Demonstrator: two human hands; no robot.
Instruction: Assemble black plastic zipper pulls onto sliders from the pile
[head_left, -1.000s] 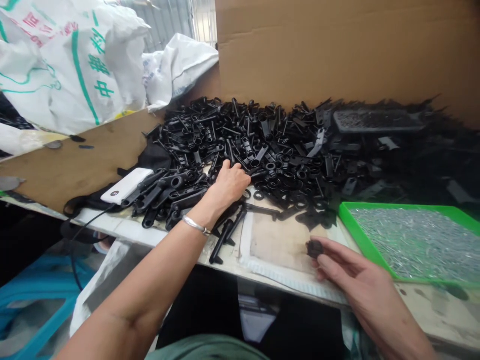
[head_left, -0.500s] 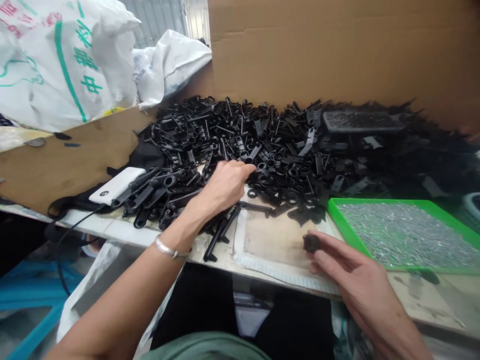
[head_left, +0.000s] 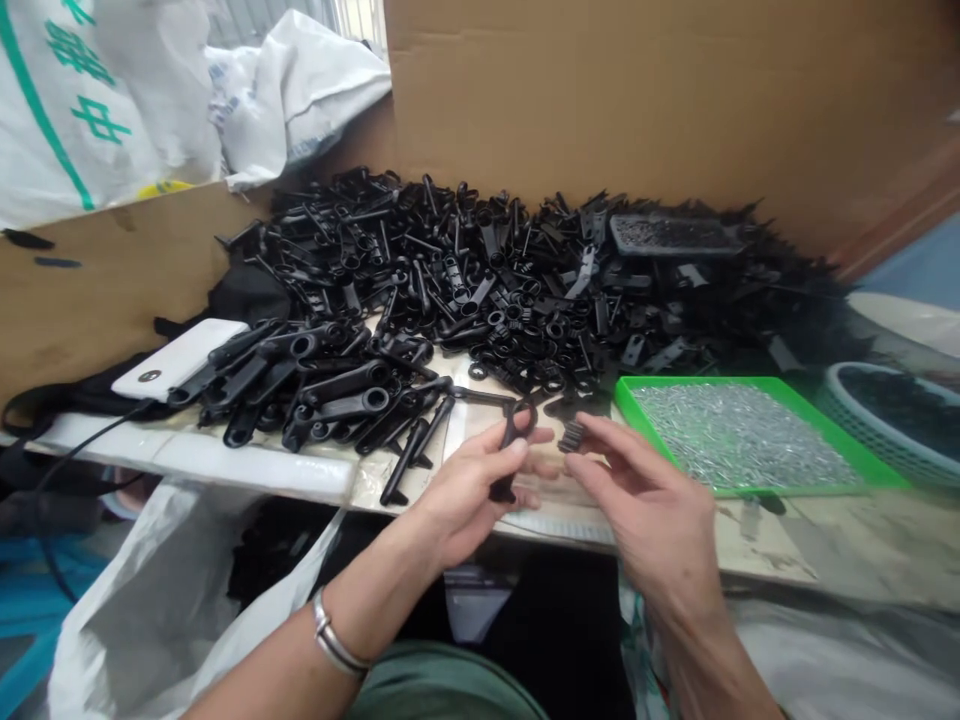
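My left hand (head_left: 480, 480), with a metal bracelet at its wrist, grips a black plastic part (head_left: 514, 440) that has a ring at its upper end. Just to the right, my right hand (head_left: 637, 475) pinches a small dark ribbed piece (head_left: 573, 436) between thumb and fingers. The two pieces are close together but apart, above the front of the table. Behind them spreads a big heap of black plastic parts (head_left: 450, 250). Longer black handle-like parts (head_left: 337, 395) lie to the left of my left hand.
A green tray (head_left: 626, 392) of small metal pins lies on the right, near a pale blue basket (head_left: 847, 420). A white box (head_left: 180, 360) with a cable rests at left. Cardboard (head_left: 637, 100) stands behind the heap; a small dark tray (head_left: 619, 245) sits on it.
My left hand has come back from the heap toward my right hand and now holds a black part. My right hand still pinches the small piece. The view has shifted to the right.
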